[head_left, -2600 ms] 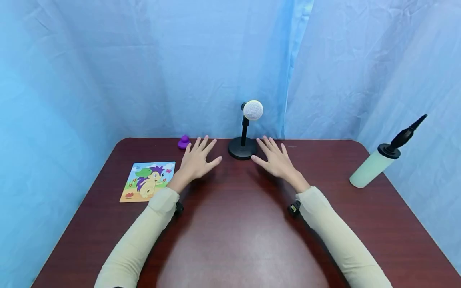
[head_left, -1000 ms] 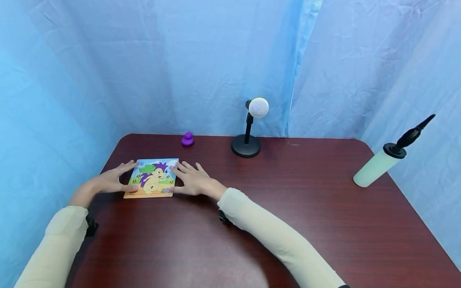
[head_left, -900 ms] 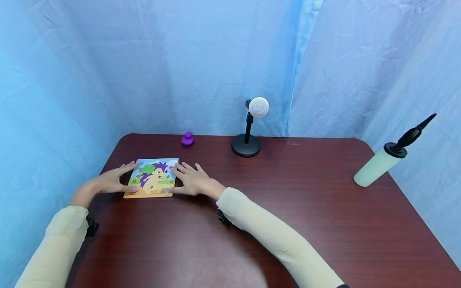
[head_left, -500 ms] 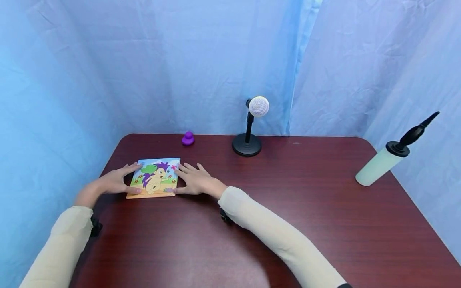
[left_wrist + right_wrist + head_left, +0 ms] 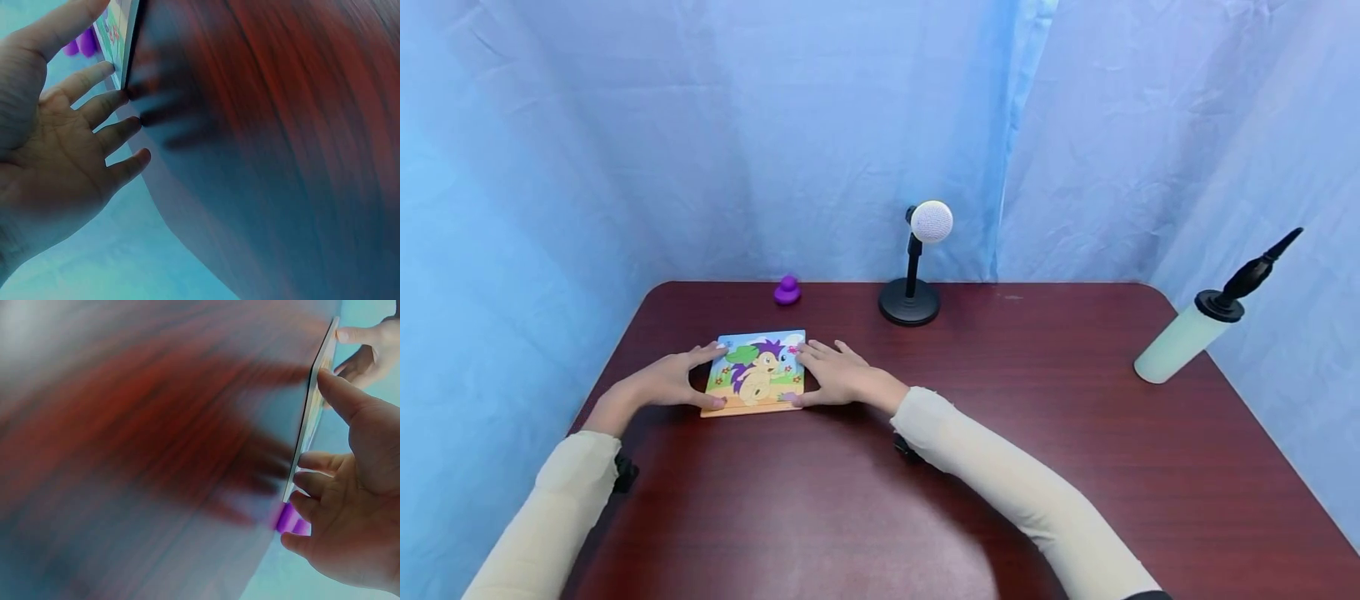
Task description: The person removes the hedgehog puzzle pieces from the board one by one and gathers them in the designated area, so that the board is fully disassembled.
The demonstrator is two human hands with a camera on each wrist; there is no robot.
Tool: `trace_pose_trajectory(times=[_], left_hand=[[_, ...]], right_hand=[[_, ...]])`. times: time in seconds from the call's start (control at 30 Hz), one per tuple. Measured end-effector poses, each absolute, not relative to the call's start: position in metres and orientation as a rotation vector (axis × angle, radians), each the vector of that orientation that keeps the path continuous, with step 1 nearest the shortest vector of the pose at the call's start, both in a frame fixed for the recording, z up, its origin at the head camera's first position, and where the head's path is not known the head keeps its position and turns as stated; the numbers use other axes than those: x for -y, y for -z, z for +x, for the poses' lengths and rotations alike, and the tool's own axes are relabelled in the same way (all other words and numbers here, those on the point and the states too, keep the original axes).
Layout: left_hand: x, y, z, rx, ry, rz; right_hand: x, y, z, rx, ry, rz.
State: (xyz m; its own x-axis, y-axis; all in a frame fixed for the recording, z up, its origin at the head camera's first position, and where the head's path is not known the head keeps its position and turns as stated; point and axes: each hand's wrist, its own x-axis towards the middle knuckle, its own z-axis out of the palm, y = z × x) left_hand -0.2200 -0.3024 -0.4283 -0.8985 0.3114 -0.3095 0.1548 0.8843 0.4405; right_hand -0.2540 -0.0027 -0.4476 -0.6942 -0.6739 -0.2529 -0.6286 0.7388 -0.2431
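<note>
A thin square picture board (image 5: 756, 373), like a child's puzzle with a cartoon hedgehog, is on the left part of the table. My left hand (image 5: 664, 380) touches its left side, thumb at the near corner and a fingertip at the far one. Opposite, my right hand (image 5: 847, 377) meets the right side in the same way. In the left wrist view the fingers (image 5: 111, 136) are spread and fairly straight. The right wrist view has the thumb (image 5: 340, 394) on the board's edge (image 5: 307, 412), the other fingertips lined up along it.
A small purple toy duck (image 5: 787, 291) sits near the back edge. Right of it stands a microphone (image 5: 932, 222) on a black round-based stand (image 5: 909, 303). A pale green balloon pump (image 5: 1180, 343) with a black nozzle leans at the far right. Blue curtains surround the table (image 5: 1037, 400).
Both hands have gone from the table's middle to the board's two sides. In the last half second the board has shifted right along with both hands. The view has turned slightly.
</note>
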Motion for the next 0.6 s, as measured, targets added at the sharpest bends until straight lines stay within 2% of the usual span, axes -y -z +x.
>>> trace_pose_trajectory(times=[0.6], left_hand=[[0.209, 0.429, -0.244, -2.623, -0.519, 0.548]], right_hand=[[-0.114, 0.445, -0.263, -2.577, 0.354, -0.963]])
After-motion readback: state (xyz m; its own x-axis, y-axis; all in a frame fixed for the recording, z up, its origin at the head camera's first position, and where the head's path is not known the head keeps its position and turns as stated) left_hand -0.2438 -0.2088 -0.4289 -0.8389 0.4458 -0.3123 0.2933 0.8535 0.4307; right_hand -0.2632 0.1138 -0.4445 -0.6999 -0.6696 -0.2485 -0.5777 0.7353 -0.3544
